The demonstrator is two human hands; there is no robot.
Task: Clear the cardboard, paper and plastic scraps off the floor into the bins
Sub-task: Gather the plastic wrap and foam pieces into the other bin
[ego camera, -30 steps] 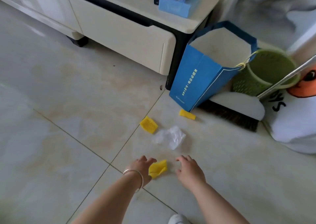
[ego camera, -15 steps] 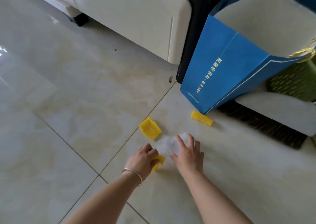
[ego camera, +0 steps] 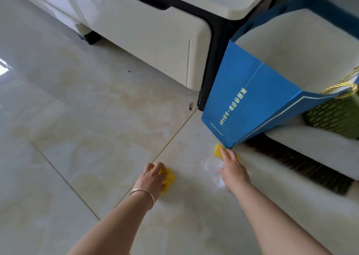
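Change since a second ago: both hands have advanced up-frame. Left hand, lower centre, fingers curled round yellow scraps. Right hand now holds the clear plastic scrap, fingertips reaching the last yellow piece at the blue paper bag; collection looks nearly complete. Bag interior, centre right: no contents visible. Green basket, right edge: contents hidden.
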